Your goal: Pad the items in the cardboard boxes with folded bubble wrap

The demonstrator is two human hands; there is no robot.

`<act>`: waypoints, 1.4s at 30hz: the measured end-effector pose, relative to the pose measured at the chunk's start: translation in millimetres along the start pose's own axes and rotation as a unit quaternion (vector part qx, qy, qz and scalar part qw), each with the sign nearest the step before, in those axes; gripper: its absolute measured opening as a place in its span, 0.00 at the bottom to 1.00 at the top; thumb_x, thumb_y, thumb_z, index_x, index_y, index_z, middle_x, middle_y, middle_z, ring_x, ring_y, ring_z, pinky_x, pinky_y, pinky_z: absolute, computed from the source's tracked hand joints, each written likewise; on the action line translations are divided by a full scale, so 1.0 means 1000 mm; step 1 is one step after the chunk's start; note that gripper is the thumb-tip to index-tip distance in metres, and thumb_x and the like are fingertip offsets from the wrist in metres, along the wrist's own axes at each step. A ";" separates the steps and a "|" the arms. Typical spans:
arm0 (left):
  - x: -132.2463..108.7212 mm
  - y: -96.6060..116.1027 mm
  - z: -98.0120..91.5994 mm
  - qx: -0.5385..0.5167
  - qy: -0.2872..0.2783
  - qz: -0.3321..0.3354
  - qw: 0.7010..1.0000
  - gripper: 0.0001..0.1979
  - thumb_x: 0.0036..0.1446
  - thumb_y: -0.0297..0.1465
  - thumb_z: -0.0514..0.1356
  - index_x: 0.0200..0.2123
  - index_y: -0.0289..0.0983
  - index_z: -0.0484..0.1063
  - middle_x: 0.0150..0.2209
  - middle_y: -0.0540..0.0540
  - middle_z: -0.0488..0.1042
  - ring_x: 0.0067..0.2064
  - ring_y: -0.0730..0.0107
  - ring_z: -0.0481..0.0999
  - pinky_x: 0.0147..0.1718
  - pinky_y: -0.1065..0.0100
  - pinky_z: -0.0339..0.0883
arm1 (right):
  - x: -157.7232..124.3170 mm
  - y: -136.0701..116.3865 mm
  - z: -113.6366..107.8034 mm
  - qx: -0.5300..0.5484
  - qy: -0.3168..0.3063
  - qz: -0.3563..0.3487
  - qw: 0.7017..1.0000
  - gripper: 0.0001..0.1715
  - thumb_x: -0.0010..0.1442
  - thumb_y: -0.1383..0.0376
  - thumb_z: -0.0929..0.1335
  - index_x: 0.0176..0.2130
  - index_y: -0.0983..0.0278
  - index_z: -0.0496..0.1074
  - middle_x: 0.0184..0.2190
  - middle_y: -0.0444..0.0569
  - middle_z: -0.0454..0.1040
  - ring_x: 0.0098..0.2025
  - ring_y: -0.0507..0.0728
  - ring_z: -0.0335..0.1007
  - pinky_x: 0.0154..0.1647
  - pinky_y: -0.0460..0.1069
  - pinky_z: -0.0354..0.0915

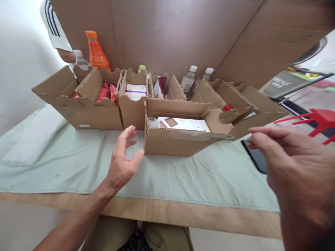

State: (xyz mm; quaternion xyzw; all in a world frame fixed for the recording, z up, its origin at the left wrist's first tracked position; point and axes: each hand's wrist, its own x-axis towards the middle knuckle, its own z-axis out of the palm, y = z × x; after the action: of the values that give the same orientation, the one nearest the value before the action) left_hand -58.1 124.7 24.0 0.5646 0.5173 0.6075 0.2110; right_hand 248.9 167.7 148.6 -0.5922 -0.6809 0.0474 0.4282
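Pale green cloth [86, 157] across lower half of frame, cardboard sheet [167, 35] across top, orange bottle [97, 54] upper left. Front box [175, 143], centre, holds white carton [193, 124]; box left of it has red packets [104, 92]. Left hand [124, 162], lower centre-left: fingers apart, curved, gripping nothing, thumb just beside front box, contact unclear. Right hand [295, 164], lower right, near phone [253, 157]: thumb and fingertips drawn close, can't tell if anything's held.
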 end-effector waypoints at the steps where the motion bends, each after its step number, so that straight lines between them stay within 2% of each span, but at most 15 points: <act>1: 0.001 -0.002 0.001 -0.006 -0.010 -0.031 0.999 0.34 0.62 0.32 0.64 0.70 0.44 0.59 0.70 0.35 0.66 0.67 0.48 0.70 0.60 0.48 0.73 | -0.007 0.015 0.003 0.017 -0.014 0.041 0.999 0.12 0.67 0.54 0.70 0.46 0.55 0.78 0.40 0.52 0.80 0.41 0.63 0.76 0.42 0.58 0.69; 3: 0.005 -0.004 0.007 -0.018 -0.030 -0.084 0.996 0.37 0.60 0.34 0.65 0.71 0.42 0.58 0.71 0.34 0.64 0.69 0.45 0.67 0.61 0.45 0.72 | -0.016 0.039 0.022 0.059 -0.061 0.087 0.993 0.18 0.62 0.53 0.72 0.50 0.56 0.76 0.47 0.54 0.80 0.47 0.67 0.77 0.46 0.61 0.71; 6: 0.014 -0.003 0.023 -0.039 -0.064 -0.132 0.988 0.40 0.57 0.34 0.65 0.71 0.41 0.58 0.70 0.34 0.65 0.70 0.44 0.66 0.63 0.42 0.69 | -0.019 0.053 0.059 0.123 -0.134 0.076 0.980 0.29 0.56 0.48 0.73 0.52 0.61 0.73 0.52 0.58 0.79 0.51 0.69 0.77 0.45 0.61 0.74; 8: 0.015 0.002 0.033 -0.046 -0.075 -0.146 0.985 0.39 0.56 0.34 0.65 0.70 0.40 0.59 0.66 0.36 0.69 0.67 0.46 0.69 0.62 0.44 0.69 | -0.021 0.054 0.075 0.155 -0.143 0.078 0.974 0.31 0.55 0.46 0.71 0.50 0.63 0.72 0.49 0.59 0.80 0.48 0.67 0.78 0.44 0.60 0.74; 11: -0.004 0.013 0.035 -0.036 -0.073 -0.146 0.986 0.36 0.57 0.34 0.64 0.68 0.40 0.62 0.62 0.38 0.73 0.63 0.49 0.73 0.61 0.46 0.71 | -0.037 0.050 0.073 0.148 -0.118 0.092 0.978 0.28 0.56 0.45 0.70 0.46 0.63 0.72 0.43 0.57 0.81 0.37 0.62 0.77 0.37 0.57 0.74; 14: -0.050 0.022 0.018 -0.009 -0.069 -0.143 0.987 0.33 0.59 0.37 0.65 0.67 0.42 0.64 0.63 0.38 0.72 0.63 0.49 0.74 0.64 0.46 0.70 | -0.069 0.041 0.054 0.127 -0.093 0.086 0.984 0.23 0.59 0.45 0.70 0.41 0.61 0.73 0.36 0.53 0.80 0.31 0.60 0.76 0.27 0.52 0.68; 17: -0.088 0.028 -0.015 0.028 -0.026 -0.169 0.985 0.31 0.60 0.38 0.67 0.65 0.42 0.67 0.62 0.38 0.74 0.65 0.46 0.72 0.67 0.44 0.66 | -0.090 0.016 0.047 0.150 -0.098 0.039 0.983 0.15 0.63 0.51 0.70 0.38 0.60 0.73 0.33 0.50 0.79 0.33 0.59 0.75 0.28 0.50 0.68; 19: -0.088 0.032 -0.036 0.034 0.018 -0.167 0.985 0.31 0.60 0.38 0.68 0.65 0.43 0.67 0.61 0.39 0.74 0.66 0.46 0.72 0.68 0.44 0.65 | -0.085 -0.006 0.056 0.186 -0.123 0.001 0.975 0.11 0.64 0.55 0.70 0.39 0.60 0.73 0.35 0.49 0.78 0.35 0.58 0.75 0.35 0.52 0.72; 22: -0.058 0.041 -0.045 0.043 0.072 -0.109 0.991 0.32 0.58 0.37 0.69 0.65 0.43 0.66 0.63 0.40 0.72 0.65 0.47 0.72 0.65 0.45 0.69 | -0.060 -0.027 0.075 0.268 -0.130 -0.032 0.954 0.15 0.63 0.54 0.71 0.45 0.59 0.72 0.42 0.50 0.78 0.40 0.58 0.75 0.40 0.53 0.74; 26: -0.045 0.052 -0.013 0.029 0.020 -0.040 0.999 0.36 0.61 0.34 0.66 0.70 0.42 0.61 0.66 0.39 0.70 0.65 0.49 0.73 0.66 0.45 0.69 | -0.045 -0.008 0.069 0.309 -0.059 -0.014 0.949 0.19 0.66 0.49 0.70 0.48 0.58 0.72 0.45 0.50 0.78 0.44 0.59 0.74 0.43 0.54 0.74; 32: -0.120 0.054 0.051 0.030 -0.112 -0.040 0.992 0.47 0.63 0.28 0.61 0.77 0.49 0.39 0.76 0.36 0.52 0.74 0.40 0.61 0.67 0.38 0.66 | -0.064 0.073 0.046 0.280 0.016 0.080 0.957 0.23 0.71 0.44 0.64 0.47 0.58 0.73 0.43 0.47 0.75 0.40 0.56 0.71 0.39 0.51 0.72; 35: -0.136 0.057 0.063 0.030 -0.158 -0.053 0.986 0.50 0.60 0.26 0.61 0.77 0.52 0.36 0.78 0.37 0.46 0.75 0.36 0.56 0.67 0.31 0.63 | -0.051 0.093 0.064 0.287 0.024 0.102 0.952 0.27 0.69 0.40 0.62 0.47 0.57 0.73 0.44 0.47 0.75 0.42 0.56 0.72 0.38 0.50 0.71; 37: -0.135 0.060 0.067 0.028 -0.173 -0.050 0.983 0.52 0.58 0.25 0.60 0.77 0.53 0.35 0.79 0.39 0.44 0.76 0.35 0.52 0.68 0.30 0.60 | -0.034 0.096 0.081 0.290 0.029 0.103 0.951 0.31 0.68 0.38 0.61 0.53 0.56 0.72 0.52 0.49 0.76 0.48 0.58 0.74 0.41 0.52 0.72; 39: -0.130 0.063 0.072 0.027 -0.182 -0.044 0.982 0.52 0.58 0.24 0.60 0.77 0.54 0.35 0.79 0.40 0.42 0.77 0.36 0.50 0.68 0.30 0.59 | -0.019 0.092 0.097 0.298 0.027 0.096 0.949 0.36 0.67 0.36 0.61 0.60 0.56 0.69 0.61 0.53 0.74 0.56 0.61 0.73 0.48 0.55 0.73; 42: -0.126 0.065 0.082 0.018 -0.200 -0.033 0.979 0.53 0.58 0.22 0.59 0.77 0.54 0.33 0.80 0.41 0.40 0.78 0.38 0.48 0.69 0.31 0.59 | -0.007 0.082 0.111 0.312 0.012 0.064 0.948 0.41 0.66 0.34 0.61 0.64 0.58 0.69 0.65 0.55 0.72 0.65 0.65 0.69 0.63 0.61 0.68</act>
State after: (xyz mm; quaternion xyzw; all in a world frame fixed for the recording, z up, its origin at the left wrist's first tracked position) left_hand 71.8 26.2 7.5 0.6612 0.4939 0.4657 0.3194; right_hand 240.1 235.2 28.1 -0.4720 -0.5878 0.2775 0.5955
